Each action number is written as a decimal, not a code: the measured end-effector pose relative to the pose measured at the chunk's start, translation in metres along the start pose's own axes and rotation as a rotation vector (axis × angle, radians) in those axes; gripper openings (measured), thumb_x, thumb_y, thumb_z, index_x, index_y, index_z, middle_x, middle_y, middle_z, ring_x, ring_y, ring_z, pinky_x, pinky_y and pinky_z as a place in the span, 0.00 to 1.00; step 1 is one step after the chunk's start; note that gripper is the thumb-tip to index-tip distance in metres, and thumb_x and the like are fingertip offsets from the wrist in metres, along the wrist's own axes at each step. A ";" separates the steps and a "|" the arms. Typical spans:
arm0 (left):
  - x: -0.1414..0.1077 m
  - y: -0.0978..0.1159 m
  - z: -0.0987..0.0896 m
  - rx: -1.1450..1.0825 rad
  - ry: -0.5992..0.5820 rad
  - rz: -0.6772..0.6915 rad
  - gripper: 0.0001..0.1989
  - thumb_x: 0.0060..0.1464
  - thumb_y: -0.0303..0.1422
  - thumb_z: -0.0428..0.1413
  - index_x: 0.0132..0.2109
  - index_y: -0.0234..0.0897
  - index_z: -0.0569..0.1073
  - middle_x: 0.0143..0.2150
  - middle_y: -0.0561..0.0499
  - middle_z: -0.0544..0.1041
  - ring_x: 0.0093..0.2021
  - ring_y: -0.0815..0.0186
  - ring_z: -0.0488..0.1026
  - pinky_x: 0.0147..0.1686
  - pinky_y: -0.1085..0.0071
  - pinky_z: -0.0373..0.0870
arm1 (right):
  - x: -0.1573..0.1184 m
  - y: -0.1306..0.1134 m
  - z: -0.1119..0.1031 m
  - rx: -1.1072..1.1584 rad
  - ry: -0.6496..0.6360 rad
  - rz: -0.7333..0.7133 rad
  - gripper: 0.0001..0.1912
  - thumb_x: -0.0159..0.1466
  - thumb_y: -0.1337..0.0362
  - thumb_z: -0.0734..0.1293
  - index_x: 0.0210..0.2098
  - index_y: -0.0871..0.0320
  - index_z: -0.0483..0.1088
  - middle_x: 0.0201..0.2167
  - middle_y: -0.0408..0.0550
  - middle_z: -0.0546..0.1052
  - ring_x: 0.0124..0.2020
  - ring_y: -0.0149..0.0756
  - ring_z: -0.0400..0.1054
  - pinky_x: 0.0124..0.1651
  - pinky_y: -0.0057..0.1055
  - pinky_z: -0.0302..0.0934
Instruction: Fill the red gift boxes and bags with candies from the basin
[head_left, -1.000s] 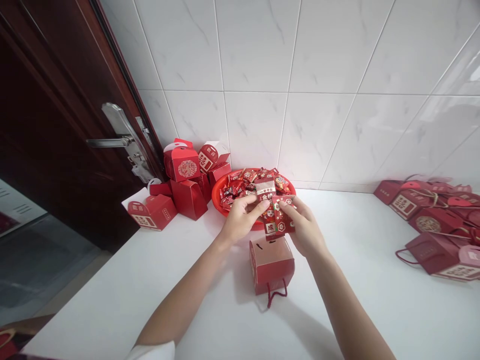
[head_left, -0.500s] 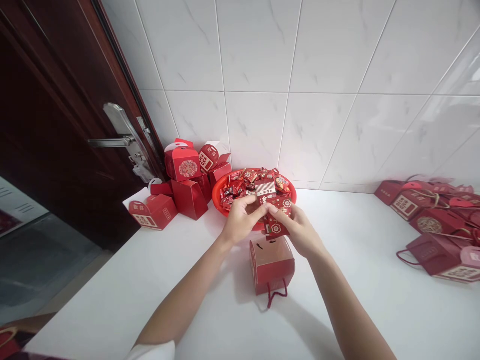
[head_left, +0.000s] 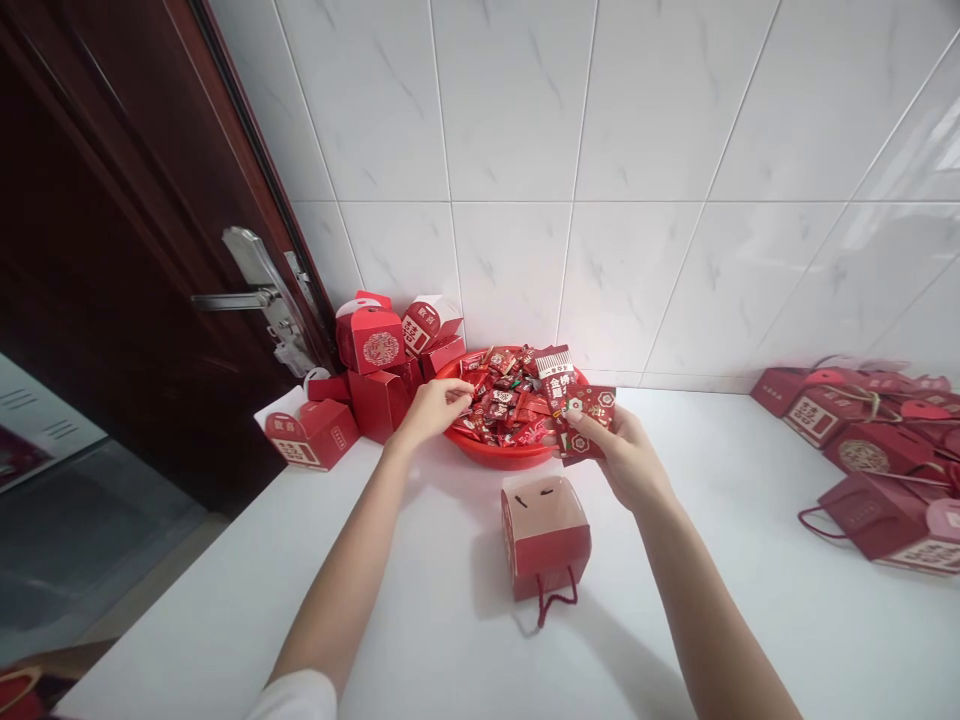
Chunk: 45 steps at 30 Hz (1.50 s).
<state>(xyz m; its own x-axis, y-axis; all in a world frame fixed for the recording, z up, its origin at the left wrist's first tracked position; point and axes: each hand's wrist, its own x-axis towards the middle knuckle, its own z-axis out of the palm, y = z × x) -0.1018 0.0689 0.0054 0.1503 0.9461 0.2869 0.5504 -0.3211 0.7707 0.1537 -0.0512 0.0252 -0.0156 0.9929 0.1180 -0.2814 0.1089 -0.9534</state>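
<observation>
My right hand [head_left: 626, 458] is closed on several flat red candy packets [head_left: 592, 415], held fanned out at the right side of the bowl. Patterned fronts and pale lettering show on them. At the left rim, my left hand [head_left: 433, 408] reaches over the candies with fingers bent and a small gap at the thumb; I make out nothing in it. Many wrapped candies [head_left: 501, 398] fill the red plastic bowl [head_left: 502, 457]. In front of the bowl stands a red gift box [head_left: 551, 545] with its top open and a dark red cord handle hanging toward me.
Red gift boxes [head_left: 375, 345] are stacked at the back left, with another box [head_left: 311, 435] in front. More corded boxes [head_left: 874, 450] lie at the right. The white table [head_left: 420, 620] meets a tiled wall [head_left: 637, 290]; a dark door [head_left: 135, 200] stands left.
My left hand has let go of the packets and moved left to the bowl's rim. My right hand has carried the packets slightly right, uncovering more of the candies.
</observation>
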 end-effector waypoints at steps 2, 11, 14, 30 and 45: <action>0.008 -0.003 0.006 0.078 -0.148 0.007 0.12 0.47 0.35 0.60 0.38 0.37 0.82 0.41 0.44 0.84 0.42 0.53 0.81 0.44 0.62 0.76 | 0.000 -0.001 0.001 -0.012 0.010 0.005 0.24 0.52 0.48 0.79 0.39 0.58 0.76 0.35 0.54 0.83 0.35 0.48 0.80 0.33 0.38 0.73; 0.037 -0.010 0.036 0.142 -0.291 0.043 0.37 0.31 0.27 0.68 0.56 0.39 0.78 0.54 0.42 0.81 0.52 0.47 0.77 0.50 0.61 0.73 | 0.002 -0.005 -0.002 -0.039 0.076 -0.005 0.26 0.49 0.47 0.80 0.38 0.58 0.75 0.35 0.54 0.83 0.32 0.49 0.80 0.30 0.37 0.72; 0.038 -0.012 0.041 0.114 -0.281 0.054 0.25 0.39 0.34 0.66 0.50 0.39 0.81 0.52 0.43 0.82 0.48 0.50 0.78 0.49 0.62 0.72 | 0.002 -0.003 -0.003 -0.052 0.072 -0.011 0.26 0.49 0.47 0.79 0.38 0.58 0.75 0.34 0.54 0.83 0.32 0.48 0.80 0.29 0.36 0.71; 0.032 -0.020 0.039 -0.206 -0.005 0.067 0.24 0.50 0.55 0.55 0.32 0.36 0.74 0.32 0.51 0.77 0.36 0.61 0.72 0.40 0.69 0.68 | 0.006 0.000 -0.005 -0.068 0.113 0.006 0.27 0.48 0.46 0.79 0.37 0.58 0.74 0.33 0.53 0.83 0.31 0.47 0.79 0.28 0.33 0.68; 0.031 -0.026 0.038 -0.317 0.063 0.001 0.26 0.44 0.49 0.61 0.44 0.33 0.80 0.43 0.42 0.82 0.43 0.56 0.77 0.47 0.63 0.71 | 0.007 0.005 -0.004 -0.051 0.094 0.020 0.25 0.50 0.47 0.79 0.37 0.59 0.75 0.34 0.53 0.83 0.29 0.43 0.78 0.28 0.32 0.68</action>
<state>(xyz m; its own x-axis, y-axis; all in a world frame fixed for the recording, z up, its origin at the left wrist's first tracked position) -0.0798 0.1085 -0.0273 0.0945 0.9445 0.3147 0.2657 -0.3286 0.9063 0.1562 -0.0432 0.0201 0.0699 0.9947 0.0750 -0.2323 0.0893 -0.9685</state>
